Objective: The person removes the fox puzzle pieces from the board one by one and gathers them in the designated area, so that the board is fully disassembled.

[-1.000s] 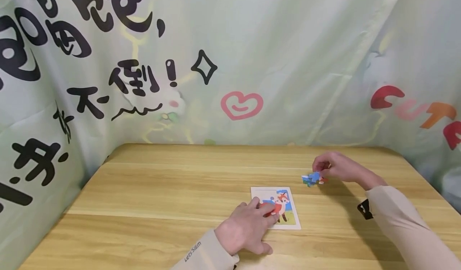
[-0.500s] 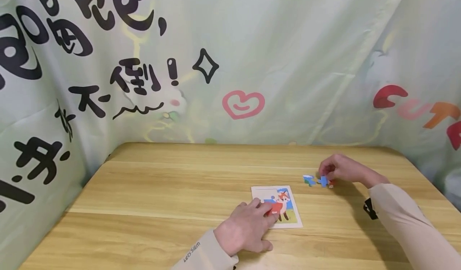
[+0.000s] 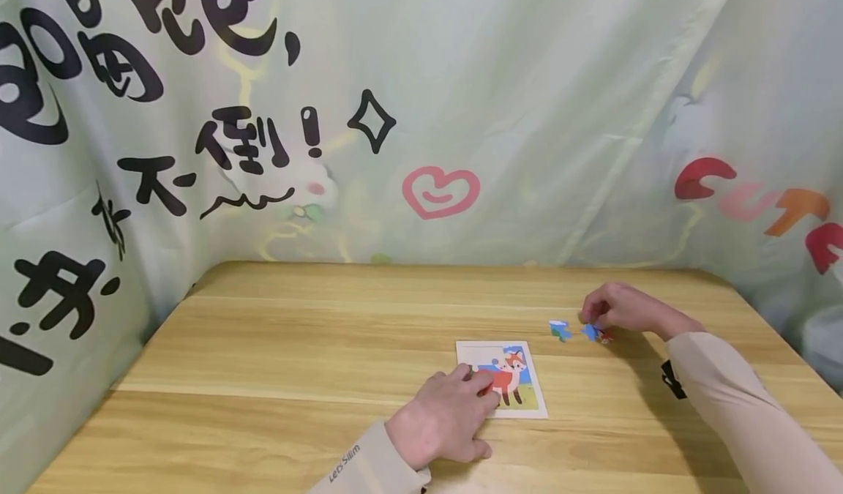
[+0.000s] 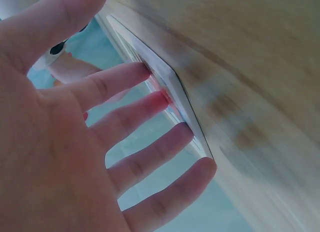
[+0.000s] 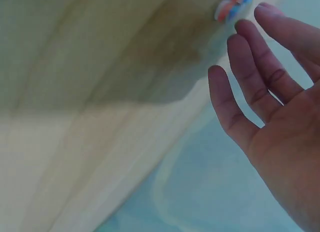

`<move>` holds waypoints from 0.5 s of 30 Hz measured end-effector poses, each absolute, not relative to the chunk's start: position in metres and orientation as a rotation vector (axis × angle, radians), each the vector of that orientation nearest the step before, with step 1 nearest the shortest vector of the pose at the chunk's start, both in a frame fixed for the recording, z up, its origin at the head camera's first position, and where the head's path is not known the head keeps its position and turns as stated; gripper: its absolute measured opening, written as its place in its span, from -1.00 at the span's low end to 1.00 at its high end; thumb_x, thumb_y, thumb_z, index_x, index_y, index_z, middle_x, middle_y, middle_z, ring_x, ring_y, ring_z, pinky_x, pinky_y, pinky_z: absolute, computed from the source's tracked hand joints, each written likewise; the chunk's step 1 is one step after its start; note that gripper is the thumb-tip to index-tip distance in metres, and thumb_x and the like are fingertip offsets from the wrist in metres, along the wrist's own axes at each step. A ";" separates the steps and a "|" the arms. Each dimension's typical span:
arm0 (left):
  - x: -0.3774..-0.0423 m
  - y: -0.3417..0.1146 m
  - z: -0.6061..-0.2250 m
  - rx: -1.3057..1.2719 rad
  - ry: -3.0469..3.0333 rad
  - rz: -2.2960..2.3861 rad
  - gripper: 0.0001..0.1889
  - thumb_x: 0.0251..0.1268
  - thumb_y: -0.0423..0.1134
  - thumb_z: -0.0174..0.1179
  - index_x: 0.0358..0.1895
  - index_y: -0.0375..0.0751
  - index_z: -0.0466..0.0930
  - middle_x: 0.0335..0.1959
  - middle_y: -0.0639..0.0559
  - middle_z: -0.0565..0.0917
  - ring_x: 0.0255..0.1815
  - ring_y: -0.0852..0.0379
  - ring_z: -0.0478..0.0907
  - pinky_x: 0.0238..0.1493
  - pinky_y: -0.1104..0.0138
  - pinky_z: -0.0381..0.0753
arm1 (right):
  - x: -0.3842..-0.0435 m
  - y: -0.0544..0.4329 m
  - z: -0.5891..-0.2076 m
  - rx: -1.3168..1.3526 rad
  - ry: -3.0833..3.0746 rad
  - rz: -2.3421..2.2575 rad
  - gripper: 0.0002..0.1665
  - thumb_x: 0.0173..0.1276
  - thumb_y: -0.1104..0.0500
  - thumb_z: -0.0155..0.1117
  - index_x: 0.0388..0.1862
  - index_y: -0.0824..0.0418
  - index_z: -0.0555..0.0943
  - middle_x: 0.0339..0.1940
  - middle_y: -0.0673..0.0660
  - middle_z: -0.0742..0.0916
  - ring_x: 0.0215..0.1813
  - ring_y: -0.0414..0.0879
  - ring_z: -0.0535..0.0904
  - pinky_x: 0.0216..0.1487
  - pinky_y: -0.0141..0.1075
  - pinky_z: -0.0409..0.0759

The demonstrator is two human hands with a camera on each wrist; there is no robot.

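On the wooden table (image 3: 296,362) lies a white-bordered jigsaw puzzle board (image 3: 541,406) with a fox picture partly filled in. My left hand (image 3: 444,413) rests on its left part with spread fingers, hiding some of the picture. In the left wrist view its fingertips (image 4: 160,99) touch the board near the edge. Farther right, my right hand (image 3: 619,309) is bent down over loose jigsaw pieces, its fingertips at a blue piece (image 3: 589,331) and a red-and-white piece (image 3: 604,338). Its fingers look relaxed in the right wrist view, beside the pieces (image 5: 232,6). Another blue, white and green piece (image 3: 560,330) lies to the left.
A pale printed curtain (image 3: 527,113) with black characters and a pink heart hangs behind the table and along its sides. The right forearm (image 3: 744,399) crosses the table's right part and casts a shadow there.
My right hand has moved slightly right, drawing the blue piece away from the left one, then turning it a little. More of the red-and-white piece shows. The left hand stays on the board.
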State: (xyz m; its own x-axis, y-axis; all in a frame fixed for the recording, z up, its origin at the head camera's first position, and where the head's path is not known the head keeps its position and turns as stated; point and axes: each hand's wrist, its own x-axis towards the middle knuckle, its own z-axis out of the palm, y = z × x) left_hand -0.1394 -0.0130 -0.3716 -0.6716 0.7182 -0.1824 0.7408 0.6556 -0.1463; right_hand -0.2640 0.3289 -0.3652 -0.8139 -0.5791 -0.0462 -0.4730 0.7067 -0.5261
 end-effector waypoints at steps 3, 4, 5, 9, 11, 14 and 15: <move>-0.139 -0.013 -0.372 1.220 2.775 -0.317 -0.40 0.20 0.32 0.31 0.26 0.20 0.56 0.37 0.28 0.41 0.19 0.19 0.38 -0.01 0.33 0.56 | -0.263 0.326 -0.361 -0.833 2.748 -0.692 -0.83 0.20 0.48 0.37 -0.41 0.22 0.70 -0.41 -0.08 0.70 -0.37 -0.27 0.50 -0.34 -0.33 0.56; -0.139 -0.013 -0.372 1.222 2.775 -0.316 -0.41 0.20 0.32 0.31 0.25 0.20 0.56 0.37 0.28 0.41 0.19 0.19 0.38 -0.01 0.33 0.56 | -0.263 0.325 -0.359 -0.828 2.755 -0.682 -0.84 0.22 0.45 0.38 -0.41 0.21 0.70 -0.41 -0.08 0.69 -0.38 -0.26 0.49 -0.34 -0.33 0.55; -0.139 -0.013 -0.372 1.223 2.775 -0.315 -0.41 0.20 0.31 0.31 0.25 0.20 0.56 0.37 0.28 0.41 0.19 0.19 0.38 0.00 0.33 0.56 | -0.262 0.322 -0.357 -0.834 2.758 -0.676 -0.85 0.23 0.44 0.37 -0.40 0.21 0.69 -0.41 -0.08 0.68 -0.38 -0.27 0.48 -0.34 -0.32 0.55; -0.139 -0.013 -0.371 1.224 2.784 -0.322 -0.42 0.20 0.31 0.31 0.24 0.20 0.57 0.37 0.28 0.41 0.20 0.19 0.39 0.00 0.33 0.57 | -0.260 0.305 -0.352 -0.955 2.748 -0.698 -0.87 0.27 0.42 0.38 -0.38 0.21 0.70 -0.40 -0.09 0.69 -0.37 -0.25 0.51 -0.33 -0.30 0.57; -0.139 -0.013 -0.371 1.223 2.790 -0.329 -0.43 0.22 0.30 0.31 0.25 0.19 0.57 0.37 0.28 0.42 0.21 0.18 0.39 -0.01 0.32 0.57 | -0.258 0.294 -0.352 -1.033 2.720 -0.721 -0.84 0.24 0.47 0.37 -0.35 0.23 0.71 -0.38 -0.07 0.71 -0.35 -0.24 0.55 -0.31 -0.30 0.60; -0.138 -0.014 -0.372 1.221 2.792 -0.344 -0.44 0.24 0.28 0.30 0.26 0.21 0.56 0.38 0.28 0.41 0.21 0.18 0.39 0.00 0.30 0.58 | -0.254 0.278 -0.353 -1.101 2.667 -0.769 -0.83 0.20 0.49 0.37 -0.29 0.28 0.73 -0.34 -0.02 0.73 -0.32 -0.20 0.61 -0.28 -0.30 0.64; -0.138 -0.013 -0.372 1.223 2.787 -0.347 -0.45 0.25 0.27 0.29 0.27 0.21 0.56 0.38 0.28 0.41 0.21 0.18 0.39 0.00 0.30 0.59 | -0.252 0.272 -0.354 -1.109 2.648 -0.783 -0.82 0.19 0.49 0.36 -0.27 0.30 0.74 -0.33 0.00 0.74 -0.31 -0.20 0.62 -0.27 -0.30 0.65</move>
